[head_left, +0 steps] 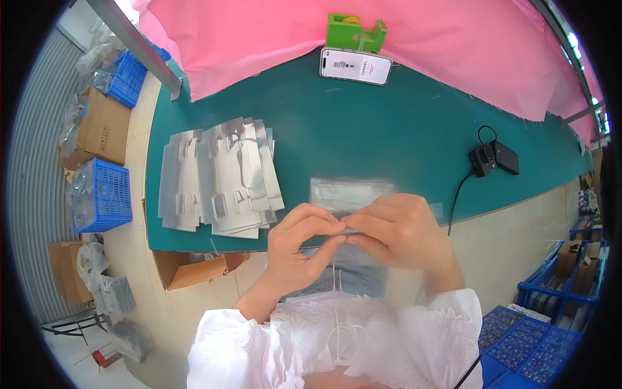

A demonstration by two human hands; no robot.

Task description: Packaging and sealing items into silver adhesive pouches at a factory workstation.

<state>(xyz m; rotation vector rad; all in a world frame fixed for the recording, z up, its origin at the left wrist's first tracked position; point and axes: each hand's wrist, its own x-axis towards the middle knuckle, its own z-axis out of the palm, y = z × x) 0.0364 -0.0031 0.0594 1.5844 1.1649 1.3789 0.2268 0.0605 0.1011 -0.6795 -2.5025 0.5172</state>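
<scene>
Green tabletop (402, 133) below a pink cloth (272, 39), two hands meeting at its near edge

In the head view, my only feed, the cloth hangs across the far side; a phone (355, 66) lies against a green tape dispenser (356, 34), perhaps propped there so that its screen faces the worker; at the left, overlapping white-and-clear cut sheets (243, 178) lie flat, likely kept within reach of the left hand (295, 243); a black device (505, 157) with a cable sits well apart at the right.

The thin pale piece (352, 231) is between the two hands, just in front of the body; I take the closeness to be for fine control, though blur hides its exact shape from me; a clear plastic sheet (350, 190) lies just beyond it on the tabletop.

Left thumb and forefinger are closed in a pinch on the piece, that hand's other fingers curled; the right hand (405, 230) pinches it too, its back turned up, fingertips nearly touching the left's; both forearms rise from the lower edge in white sleeves (233, 347), elbows apart, wrists angled inward.
</scene>
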